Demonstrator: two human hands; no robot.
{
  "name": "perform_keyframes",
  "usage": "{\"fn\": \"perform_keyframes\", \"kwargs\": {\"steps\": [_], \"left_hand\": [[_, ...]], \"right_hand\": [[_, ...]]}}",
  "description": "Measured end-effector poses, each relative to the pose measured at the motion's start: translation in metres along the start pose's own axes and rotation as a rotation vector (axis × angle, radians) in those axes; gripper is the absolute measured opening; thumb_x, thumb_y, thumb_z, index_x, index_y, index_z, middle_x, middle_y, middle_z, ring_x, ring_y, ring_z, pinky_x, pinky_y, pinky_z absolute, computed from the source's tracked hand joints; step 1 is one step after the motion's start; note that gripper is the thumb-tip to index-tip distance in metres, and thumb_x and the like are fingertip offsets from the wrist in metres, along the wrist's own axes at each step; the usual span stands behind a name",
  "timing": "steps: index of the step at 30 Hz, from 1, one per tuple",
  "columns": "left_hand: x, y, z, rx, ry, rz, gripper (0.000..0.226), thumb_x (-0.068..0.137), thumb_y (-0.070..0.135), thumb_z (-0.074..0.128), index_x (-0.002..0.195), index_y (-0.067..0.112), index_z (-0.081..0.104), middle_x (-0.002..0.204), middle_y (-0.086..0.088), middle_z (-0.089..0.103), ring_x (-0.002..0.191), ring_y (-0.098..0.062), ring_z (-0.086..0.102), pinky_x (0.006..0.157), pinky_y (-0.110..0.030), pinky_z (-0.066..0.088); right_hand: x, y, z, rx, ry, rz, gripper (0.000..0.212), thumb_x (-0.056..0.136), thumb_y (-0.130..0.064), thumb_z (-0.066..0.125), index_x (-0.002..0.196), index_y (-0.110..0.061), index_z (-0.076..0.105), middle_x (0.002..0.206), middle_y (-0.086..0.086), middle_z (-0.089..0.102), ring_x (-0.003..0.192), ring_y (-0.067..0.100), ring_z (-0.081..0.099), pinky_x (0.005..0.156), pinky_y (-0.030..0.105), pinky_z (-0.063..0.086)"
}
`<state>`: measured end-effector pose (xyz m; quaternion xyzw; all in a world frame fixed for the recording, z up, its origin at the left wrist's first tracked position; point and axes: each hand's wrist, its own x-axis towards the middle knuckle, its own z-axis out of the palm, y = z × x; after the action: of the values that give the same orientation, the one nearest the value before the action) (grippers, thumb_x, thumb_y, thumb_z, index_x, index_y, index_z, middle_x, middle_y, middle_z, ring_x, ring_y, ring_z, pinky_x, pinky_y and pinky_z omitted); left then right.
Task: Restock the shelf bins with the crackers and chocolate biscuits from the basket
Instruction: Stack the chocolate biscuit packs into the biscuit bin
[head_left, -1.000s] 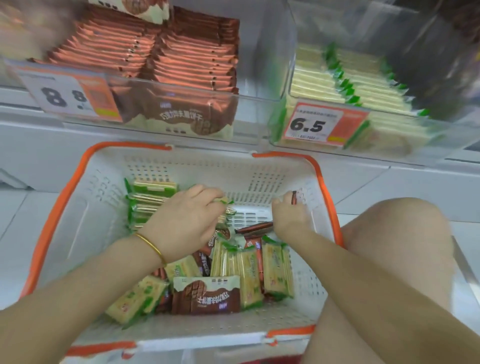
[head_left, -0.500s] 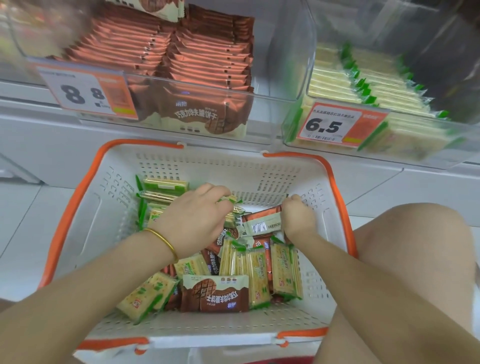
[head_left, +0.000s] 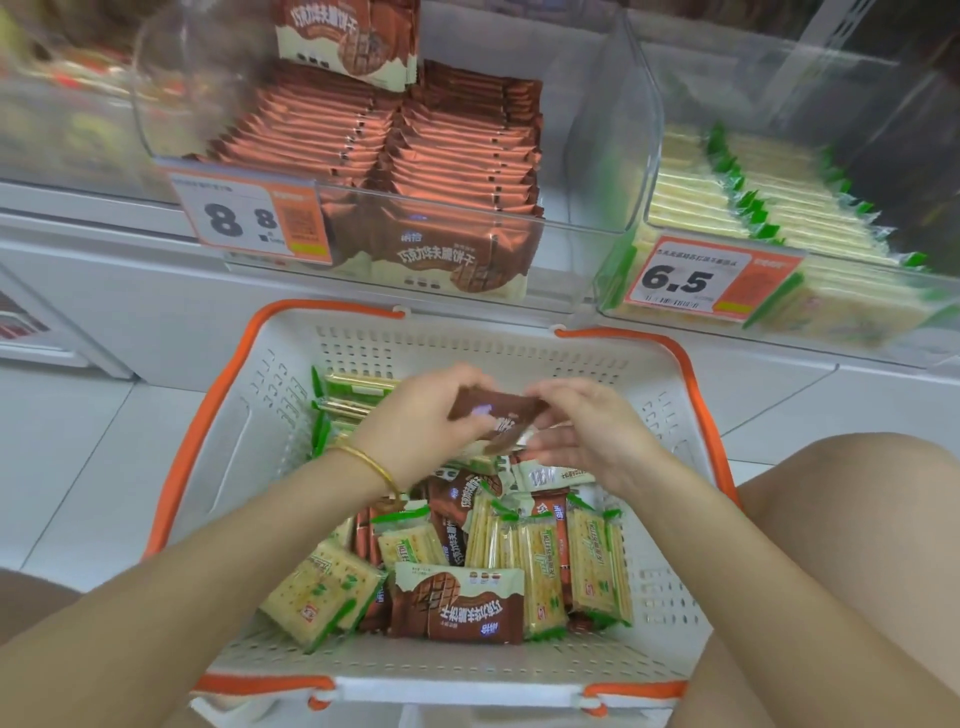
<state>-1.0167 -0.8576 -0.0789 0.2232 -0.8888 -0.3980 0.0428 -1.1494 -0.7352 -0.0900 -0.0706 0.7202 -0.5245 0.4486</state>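
White tiled floor (head_left: 67, 441) carrying white basket (head_left: 702, 400) with orange rim, sitting just before low shelf (head_left: 130, 280). Shelf bearing two clear bins side by side: left bin (head_left: 597, 171) holding brown biscuit packs (head_left: 441, 156), right bin (head_left: 893, 338) holding green-edged cracker packs (head_left: 727, 208).

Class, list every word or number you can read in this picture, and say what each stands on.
"8 8": left price tag on the chocolate biscuit bin.
"6.5": right price tag on the cracker bin.
Chinese print on the packets and the small tag lines: too blurred to read.
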Motion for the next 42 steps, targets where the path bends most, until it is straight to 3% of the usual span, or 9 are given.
{"fn": "perform_keyframes", "kwargs": {"steps": [3, 9, 14, 21, 25, 28, 30, 34, 42], "left_hand": [[0.004, -0.006, -0.023, -0.398, -0.006, -0.173, 0.016, 0.083, 0.017, 0.07, 0.095, 0.026, 0.063, 0.085, 0.006, 0.068, 0.069, 0.002, 0.063, 0.066, -0.013, 0.048], [0.006, -0.01, -0.032, -0.747, -0.029, -0.254, 0.027, 0.079, 0.008, 0.069, 0.106, 0.009, 0.065, 0.095, -0.012, 0.07, 0.086, -0.022, 0.067, 0.077, -0.03, 0.054], [0.004, -0.005, -0.042, -0.807, -0.032, -0.255, 0.016, 0.081, 0.01, 0.065, 0.097, 0.01, 0.062, 0.084, -0.007, 0.068, 0.076, -0.016, 0.065, 0.067, -0.022, 0.053], [0.0, 0.02, -0.091, -0.885, 0.022, -0.123, 0.03, 0.067, 0.015, 0.066, 0.097, 0.011, 0.062, 0.078, -0.002, 0.067, 0.065, -0.012, 0.065, 0.055, -0.022, 0.054], [0.011, 0.028, -0.138, -0.951, 0.258, -0.093, 0.023, 0.086, 0.014, 0.059, 0.108, 0.01, 0.058, 0.09, -0.008, 0.066, 0.075, -0.016, 0.065, 0.055, -0.024, 0.056], [0.02, 0.018, -0.166, -0.763, 0.584, -0.024, 0.011, 0.095, 0.007, 0.051, 0.104, 0.012, 0.054, 0.1, -0.01, 0.064, 0.086, -0.018, 0.067, 0.066, -0.025, 0.058], [0.029, -0.001, -0.175, -0.285, 0.743, 0.083, 0.012, 0.092, 0.009, 0.053, 0.101, 0.016, 0.057, 0.1, -0.002, 0.062, 0.09, -0.01, 0.061, 0.081, -0.022, 0.051], [0.043, -0.028, -0.172, 0.372, 0.572, 0.117, 0.035, 0.089, 0.037, 0.039, 0.103, 0.017, 0.064, 0.103, 0.0, 0.064, 0.101, -0.02, 0.055, 0.091, -0.037, 0.044], [0.054, -0.037, -0.161, 0.564, 0.542, 0.068, 0.051, 0.087, 0.046, 0.022, 0.1, 0.021, 0.065, 0.103, 0.006, 0.062, 0.107, -0.019, 0.054, 0.093, -0.038, 0.037]], "right_hand": [[0.002, -0.001, -0.01, -0.322, 0.121, -0.134, 0.032, 0.097, -0.04, 0.048, 0.111, -0.015, 0.062, 0.087, -0.002, 0.057, 0.067, 0.013, 0.056, 0.055, 0.026, 0.048], [-0.01, -0.004, -0.014, 0.03, -0.212, -0.092, 0.04, 0.084, -0.027, 0.062, 0.116, -0.003, 0.062, 0.108, 0.016, 0.07, 0.096, 0.031, 0.066, 0.083, 0.05, 0.056], [-0.021, -0.017, -0.009, -0.037, -0.203, -0.265, 0.027, 0.083, -0.006, 0.065, 0.11, -0.009, 0.059, 0.089, 0.007, 0.073, 0.075, 0.017, 0.069, 0.06, 0.031, 0.057], [-0.044, -0.098, 0.012, -0.291, -0.386, -0.371, 0.034, 0.058, -0.02, 0.073, 0.09, -0.012, 0.064, 0.074, 0.004, 0.072, 0.061, 0.016, 0.065, 0.052, 0.023, 0.054], [-0.036, -0.161, 0.032, -0.195, -0.35, -0.471, 0.019, 0.069, -0.015, 0.069, 0.086, -0.01, 0.065, 0.063, 0.0, 0.069, 0.048, 0.006, 0.06, 0.042, 0.016, 0.048], [-0.01, -0.203, 0.047, -0.061, -0.249, -0.474, 0.005, 0.085, -0.009, 0.063, 0.088, -0.008, 0.066, 0.063, 0.003, 0.07, 0.048, 0.007, 0.062, 0.042, 0.018, 0.049], [0.011, -0.221, 0.06, -0.029, -0.2, -0.448, 0.003, 0.086, -0.006, 0.063, 0.084, -0.008, 0.065, 0.06, 0.004, 0.07, 0.047, 0.009, 0.064, 0.04, 0.019, 0.048], [0.067, -0.247, 0.094, -0.322, 0.029, -0.623, 0.014, 0.08, -0.006, 0.073, 0.087, -0.013, 0.064, 0.076, 0.003, 0.068, 0.054, 0.012, 0.065, 0.046, 0.028, 0.056], [0.156, -0.28, 0.158, -0.862, 0.295, -1.03, 0.028, 0.085, -0.017, 0.067, 0.112, -0.023, 0.064, 0.113, -0.001, 0.063, 0.104, 0.019, 0.059, 0.091, 0.037, 0.05]]}}
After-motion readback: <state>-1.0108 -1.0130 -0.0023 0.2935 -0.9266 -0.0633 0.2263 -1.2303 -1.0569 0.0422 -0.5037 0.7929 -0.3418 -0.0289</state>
